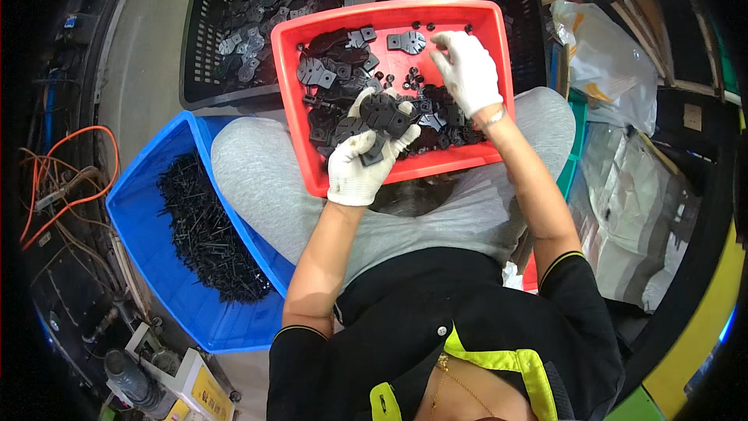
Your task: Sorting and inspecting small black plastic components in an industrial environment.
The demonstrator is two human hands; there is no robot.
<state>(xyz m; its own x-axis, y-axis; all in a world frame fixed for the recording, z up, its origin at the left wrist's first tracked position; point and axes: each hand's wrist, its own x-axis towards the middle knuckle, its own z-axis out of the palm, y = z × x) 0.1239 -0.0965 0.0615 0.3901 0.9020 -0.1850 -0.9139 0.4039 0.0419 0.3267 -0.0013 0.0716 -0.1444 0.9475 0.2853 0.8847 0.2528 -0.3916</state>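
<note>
Head view, clock positions read from the middle of the frame, as I see it from my remote seat:

Item: red tray, at 12 o'clock, resting across the grey trousers of the seated wearer. Contents: loose black flat parts, and small black round pieces lying among them and near the far rim.

Item: left hand, white-gloved, just above centre over the near side of the tray. I find it grasping a black round-headed part, raised at 12 o'clock with its fingers around it.

Item: right hand, white-gloved, at 2 o'clock above the tray's right side, fingers bent toward 10 o'clock. I cannot tell whether it grips a small piece. Nearest to its fingertips: a grey-black disc with a tab.

Item: two black crates, one at 11 o'clock and one at 1 o'clock, beyond the tray, both holding similar parts.

Item: blue bin, at 8 o'clock beside the wearer's leg, holding thin black pieces.

Item: orange cable, at 9 o'clock.

Item: clear plastic bag, at 2 o'clock, well apart from the hands.
</note>
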